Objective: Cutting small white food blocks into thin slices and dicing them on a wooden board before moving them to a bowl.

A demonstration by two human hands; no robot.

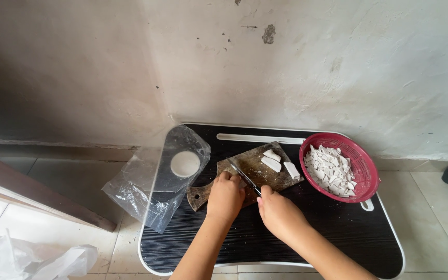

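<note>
Rough plastered wall [307, 62] fills the top, off-white, stained, with dark chipped spots near the upper middle. It turns a corner left of centre; the left face lies in shadow, the right face is brighter. Pale floor tiles [431, 207] with visible grout lines run along the wall base. A dark brown wooden edge [37, 194] cuts diagonally across the lower left. A low black ribbed table with a white rim [348, 233] stands against the wall. Soft, even daylight.
</note>
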